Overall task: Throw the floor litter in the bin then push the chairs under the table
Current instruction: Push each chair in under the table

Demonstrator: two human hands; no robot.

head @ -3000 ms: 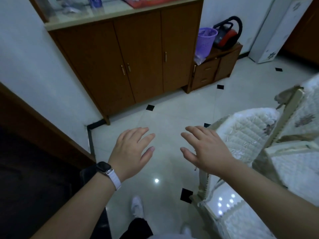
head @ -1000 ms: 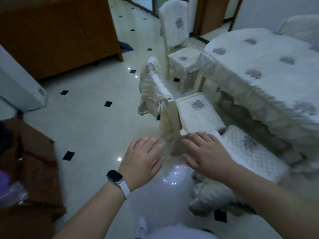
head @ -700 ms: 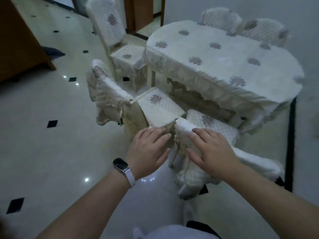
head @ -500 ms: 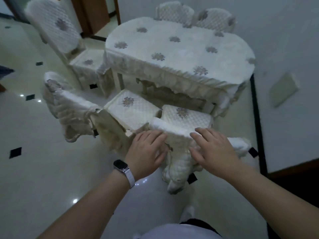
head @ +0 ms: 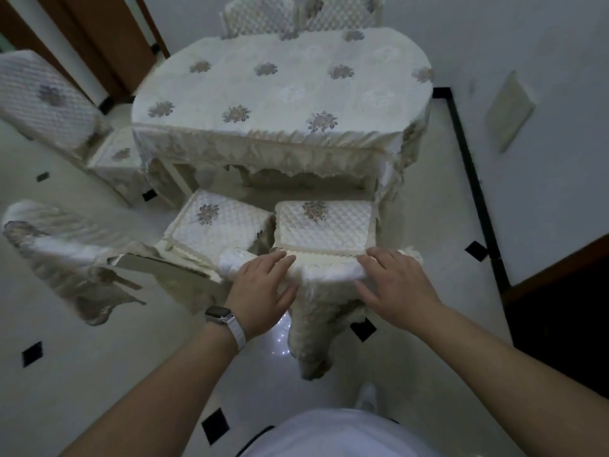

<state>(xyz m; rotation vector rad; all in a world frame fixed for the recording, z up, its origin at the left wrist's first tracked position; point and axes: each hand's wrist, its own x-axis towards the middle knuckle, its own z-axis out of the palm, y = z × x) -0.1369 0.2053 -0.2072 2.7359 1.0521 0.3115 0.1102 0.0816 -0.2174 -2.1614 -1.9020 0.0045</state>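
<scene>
An oval table under a cream quilted cloth stands ahead. Directly in front of me is a chair in a matching cover, its seat facing the table and pulled out from it. My left hand and my right hand both rest with straight fingers on the top of its backrest. A second chair stands askew to its left, its backrest angled away towards the lower left. A third chair stands at the table's left end. No litter or bin is in view.
Two more chair backs show behind the table against the white wall. A wooden door frame is at the upper left. Dark wooden trim runs along the right. The pale tiled floor spreads to my left.
I have turned from the cabinet side of the room to face the table. Both hands have come down onto the near chair's backrest.
</scene>
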